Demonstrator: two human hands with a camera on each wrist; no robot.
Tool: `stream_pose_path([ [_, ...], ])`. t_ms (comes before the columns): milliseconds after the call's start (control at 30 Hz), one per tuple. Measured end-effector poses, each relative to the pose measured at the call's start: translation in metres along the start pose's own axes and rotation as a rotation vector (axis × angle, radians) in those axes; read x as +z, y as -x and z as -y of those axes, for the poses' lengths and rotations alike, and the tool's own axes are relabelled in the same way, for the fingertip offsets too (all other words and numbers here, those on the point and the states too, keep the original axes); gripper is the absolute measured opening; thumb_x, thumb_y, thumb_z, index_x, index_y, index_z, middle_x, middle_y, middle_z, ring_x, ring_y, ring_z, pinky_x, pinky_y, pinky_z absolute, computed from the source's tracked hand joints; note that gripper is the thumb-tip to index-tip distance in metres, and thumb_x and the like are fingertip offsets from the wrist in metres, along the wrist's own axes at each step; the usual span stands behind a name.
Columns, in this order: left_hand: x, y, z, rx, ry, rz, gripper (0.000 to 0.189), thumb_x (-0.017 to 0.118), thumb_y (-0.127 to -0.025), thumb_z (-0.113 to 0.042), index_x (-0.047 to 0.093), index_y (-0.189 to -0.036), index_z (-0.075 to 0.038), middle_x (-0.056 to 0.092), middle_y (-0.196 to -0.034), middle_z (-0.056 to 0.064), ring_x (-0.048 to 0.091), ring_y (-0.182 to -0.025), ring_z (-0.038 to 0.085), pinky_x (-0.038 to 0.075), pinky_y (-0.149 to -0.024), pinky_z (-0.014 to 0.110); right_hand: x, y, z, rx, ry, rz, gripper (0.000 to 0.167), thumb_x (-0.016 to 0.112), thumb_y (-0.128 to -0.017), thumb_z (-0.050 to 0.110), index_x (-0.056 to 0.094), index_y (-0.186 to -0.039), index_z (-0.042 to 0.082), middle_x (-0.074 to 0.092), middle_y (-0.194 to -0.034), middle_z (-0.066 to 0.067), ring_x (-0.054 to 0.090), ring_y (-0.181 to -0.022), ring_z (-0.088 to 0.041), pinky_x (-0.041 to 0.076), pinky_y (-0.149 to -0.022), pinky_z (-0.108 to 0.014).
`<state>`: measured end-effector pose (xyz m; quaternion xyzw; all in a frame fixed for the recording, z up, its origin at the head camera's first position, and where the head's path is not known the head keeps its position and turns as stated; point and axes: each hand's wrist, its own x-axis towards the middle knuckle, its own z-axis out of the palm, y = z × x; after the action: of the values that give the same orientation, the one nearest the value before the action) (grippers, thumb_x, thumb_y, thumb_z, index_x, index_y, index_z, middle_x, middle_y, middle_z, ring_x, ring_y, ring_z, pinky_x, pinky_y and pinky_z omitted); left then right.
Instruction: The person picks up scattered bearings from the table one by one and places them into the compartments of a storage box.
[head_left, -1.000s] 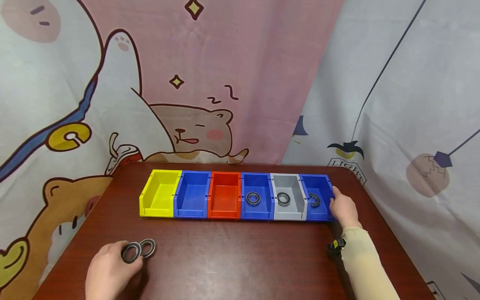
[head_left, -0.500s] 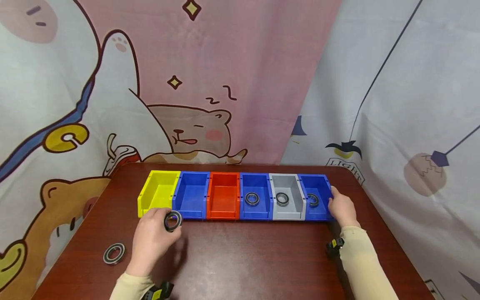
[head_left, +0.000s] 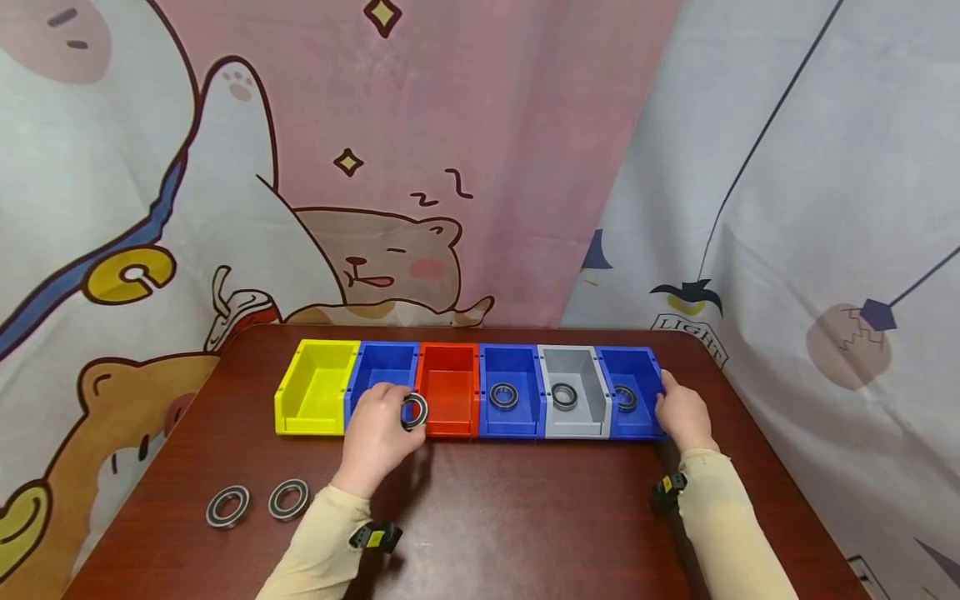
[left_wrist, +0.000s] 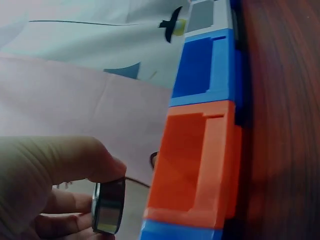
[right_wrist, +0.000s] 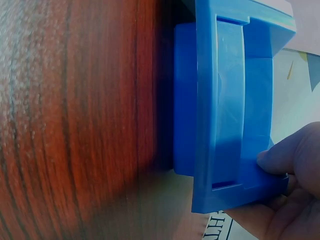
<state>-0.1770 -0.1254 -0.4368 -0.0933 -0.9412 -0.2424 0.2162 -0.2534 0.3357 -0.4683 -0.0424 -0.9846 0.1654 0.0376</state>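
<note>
My left hand (head_left: 378, 433) pinches a ball bearing (head_left: 416, 411) between thumb and fingers, in front of the left blue bin (head_left: 382, 367) and the red bin (head_left: 448, 387). In the left wrist view the bearing (left_wrist: 109, 206) stands on edge beside the red bin (left_wrist: 185, 160). At the row's right end, my right hand (head_left: 684, 417) grips the side wall of the outermost blue bin (head_left: 637, 362). The right wrist view shows its thumb over the wall of that bin (right_wrist: 230, 100). Two more bearings, one outer (head_left: 228, 507) and one inner (head_left: 288, 499), lie flat on the table at the left.
The bins form one joined row, with a yellow bin (head_left: 318, 383) at the left end. Single bearings lie in the right-middle blue bin (head_left: 512, 362), the grey bin (head_left: 573, 364) and the outermost blue one. A printed curtain (head_left: 525, 167) hangs behind the brown table (head_left: 510, 517).
My left hand has lifted one bearing off the table at the left and carried it rightward and forward to the bins. My right hand keeps its hold on the end bin.
</note>
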Motion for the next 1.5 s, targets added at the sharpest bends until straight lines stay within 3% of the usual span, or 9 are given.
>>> stream_pose_path([
  [233, 0.028, -0.027, -0.009, 0.024, -0.017, 0.057, 0.05, 0.086, -0.065, -0.018, 0.069, -0.107, 0.003, 0.063, -0.101, 0.018, 0.057, -0.09, 0.032, 0.055, -0.075, 0.043, 0.002, -0.001, -0.001, 0.003, -0.003, -0.005, 0.051, 0.047, -0.097, 0.003, 0.033, -0.143, -0.014, 0.051, -0.124, -0.043, 0.056, -0.104, -0.057, 0.046, -0.087, -0.064],
  [467, 0.058, -0.052, -0.012, 0.075, -0.105, 0.109, 0.033, 0.08, -0.067, -0.018, 0.07, -0.093, 0.001, 0.062, -0.094, 0.015, 0.057, -0.085, 0.031, 0.055, -0.066, 0.041, 0.0, -0.001, 0.001, -0.001, 0.011, -0.006, 0.052, 0.048, -0.097, 0.002, 0.033, -0.143, -0.015, 0.053, -0.121, -0.043, 0.058, -0.101, -0.056, 0.048, -0.085, -0.063],
  [600, 0.071, -0.061, -0.011, 0.073, -0.166, 0.168, 0.026, 0.079, -0.068, -0.015, 0.068, -0.087, -0.002, 0.059, -0.088, 0.012, 0.057, -0.083, 0.029, 0.054, -0.063, 0.041, 0.0, 0.0, 0.003, -0.014, 0.016, -0.007, 0.052, 0.049, -0.096, 0.002, 0.033, -0.143, -0.015, 0.055, -0.117, -0.043, 0.059, -0.098, -0.055, 0.048, -0.083, -0.062],
  [900, 0.088, -0.073, -0.012, 0.045, -0.241, 0.279, 0.012, 0.078, -0.07, -0.01, 0.07, -0.079, -0.007, 0.058, -0.081, 0.011, 0.061, -0.077, 0.03, 0.055, -0.06, 0.044, 0.001, -0.002, 0.002, -0.027, 0.026, -0.009, 0.053, 0.048, -0.097, 0.003, 0.031, -0.144, -0.015, 0.056, -0.115, -0.042, 0.06, -0.097, -0.053, 0.049, -0.084, -0.062],
  [1100, 0.096, -0.079, -0.017, -0.009, -0.3, 0.384, 0.005, 0.077, -0.076, -0.011, 0.074, -0.08, -0.011, 0.06, -0.081, 0.011, 0.062, -0.077, 0.029, 0.057, -0.065, 0.044, 0.0, -0.001, 0.0, -0.03, 0.038, -0.012, 0.052, 0.048, -0.097, 0.002, 0.032, -0.143, -0.016, 0.057, -0.112, -0.042, 0.061, -0.094, -0.053, 0.049, -0.082, -0.062],
  [1500, 0.107, -0.076, -0.018, -0.032, -0.41, 0.415, 0.008, 0.081, -0.078, -0.017, 0.076, -0.082, -0.013, 0.063, -0.077, 0.009, 0.06, -0.072, 0.027, 0.056, -0.062, 0.041, 0.0, 0.0, 0.001, -0.016, 0.03, 0.018, 0.053, 0.048, -0.097, 0.003, 0.03, -0.144, -0.015, 0.056, -0.114, -0.042, 0.06, -0.096, -0.054, 0.048, -0.084, -0.062],
])
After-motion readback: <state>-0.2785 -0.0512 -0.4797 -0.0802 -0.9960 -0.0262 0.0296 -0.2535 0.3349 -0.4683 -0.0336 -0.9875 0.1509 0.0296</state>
